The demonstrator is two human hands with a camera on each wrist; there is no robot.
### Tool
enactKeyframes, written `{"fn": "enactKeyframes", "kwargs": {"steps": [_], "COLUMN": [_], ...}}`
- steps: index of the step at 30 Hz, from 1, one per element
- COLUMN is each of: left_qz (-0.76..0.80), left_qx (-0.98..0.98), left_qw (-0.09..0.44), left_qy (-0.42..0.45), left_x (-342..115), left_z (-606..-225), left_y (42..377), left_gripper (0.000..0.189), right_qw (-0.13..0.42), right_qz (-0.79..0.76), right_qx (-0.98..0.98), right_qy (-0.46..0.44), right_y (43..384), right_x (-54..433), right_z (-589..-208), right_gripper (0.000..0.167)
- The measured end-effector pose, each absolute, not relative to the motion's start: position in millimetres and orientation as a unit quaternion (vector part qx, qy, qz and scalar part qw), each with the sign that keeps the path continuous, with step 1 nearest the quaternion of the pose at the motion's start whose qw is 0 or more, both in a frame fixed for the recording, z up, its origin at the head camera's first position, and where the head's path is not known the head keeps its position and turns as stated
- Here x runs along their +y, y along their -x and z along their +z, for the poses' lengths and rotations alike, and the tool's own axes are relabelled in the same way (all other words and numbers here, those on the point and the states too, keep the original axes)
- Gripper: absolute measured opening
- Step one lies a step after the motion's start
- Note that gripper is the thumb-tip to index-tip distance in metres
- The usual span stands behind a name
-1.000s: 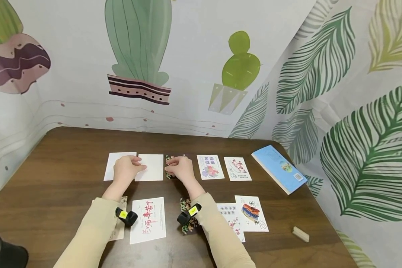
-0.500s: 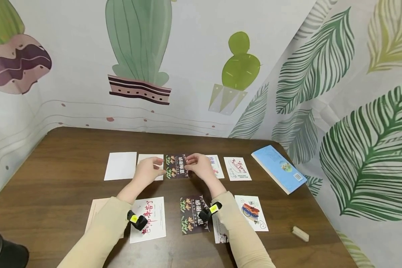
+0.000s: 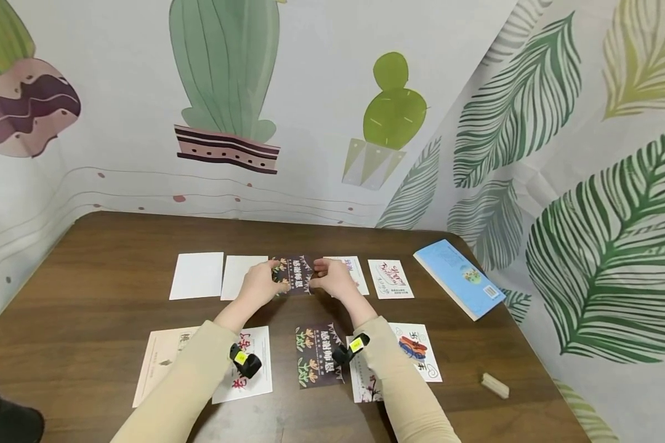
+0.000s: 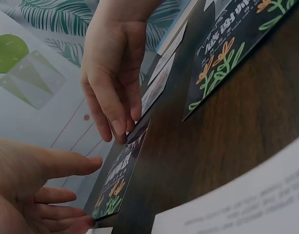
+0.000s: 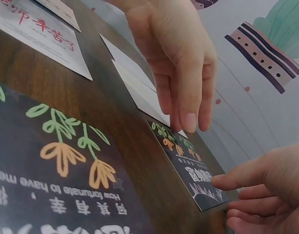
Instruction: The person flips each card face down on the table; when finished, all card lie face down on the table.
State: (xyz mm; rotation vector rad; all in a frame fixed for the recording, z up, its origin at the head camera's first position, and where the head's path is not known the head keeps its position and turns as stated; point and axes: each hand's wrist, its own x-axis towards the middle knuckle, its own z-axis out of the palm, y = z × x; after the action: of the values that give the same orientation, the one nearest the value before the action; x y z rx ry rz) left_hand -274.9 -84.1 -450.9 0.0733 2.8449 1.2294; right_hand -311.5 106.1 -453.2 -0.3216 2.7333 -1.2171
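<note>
A dark card with green and orange flowers and white lettering [image 3: 295, 275] lies in the middle of the back row. My left hand [image 3: 259, 284] is at its left edge, fingers lightly bent. At its right edge is my right hand [image 3: 334, 278], with thumb and fingertips at the card. Whether each fingertip touches it is hard to tell in the wrist views. Under my left hand is part of a blank white card [image 3: 238, 271]; my right hand partly covers a white printed card [image 3: 357, 271]. A matching dark floral card [image 3: 316, 357] lies nearer to me.
Another blank card [image 3: 197, 275] lies at the far left of the back row, a red-lettered card [image 3: 390, 279] at its right. Nearer are a beige card [image 3: 157, 360] and a picture card [image 3: 418, 351]. Around are a blue book [image 3: 460, 277], a small pale block [image 3: 495, 386] and a black container [image 3: 11, 412].
Both hands have moved right from the blank card to the dark floral card. The left hand has come to its left edge; the right hand has shifted from over it to its right edge.
</note>
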Motion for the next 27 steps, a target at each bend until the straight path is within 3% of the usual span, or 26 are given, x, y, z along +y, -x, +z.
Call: {"fn": "enactKeyframes", "kwargs": {"steps": [16,27], "left_qz": [0.389,0.376], "left_qx": [0.92,0.925], "left_qw": [0.039,0.044], "left_qy": [-0.023,-0.029], "left_x": [-79.3,-79.5], "left_z": [-447.0,-449.5], "left_y": [272.4,273.3], "left_gripper": [0.065,0.066], "right_qw": [0.061,0.063], "right_qz": [-0.412,-0.524], "right_qx": [0.903,0.848], "right_qy": [0.105,0.053], "right_y": [311.0,313.3], "right_x": [102.7,100.0], "right_z": [-456.6,-456.0], "right_gripper": [0.052,0.06]}}
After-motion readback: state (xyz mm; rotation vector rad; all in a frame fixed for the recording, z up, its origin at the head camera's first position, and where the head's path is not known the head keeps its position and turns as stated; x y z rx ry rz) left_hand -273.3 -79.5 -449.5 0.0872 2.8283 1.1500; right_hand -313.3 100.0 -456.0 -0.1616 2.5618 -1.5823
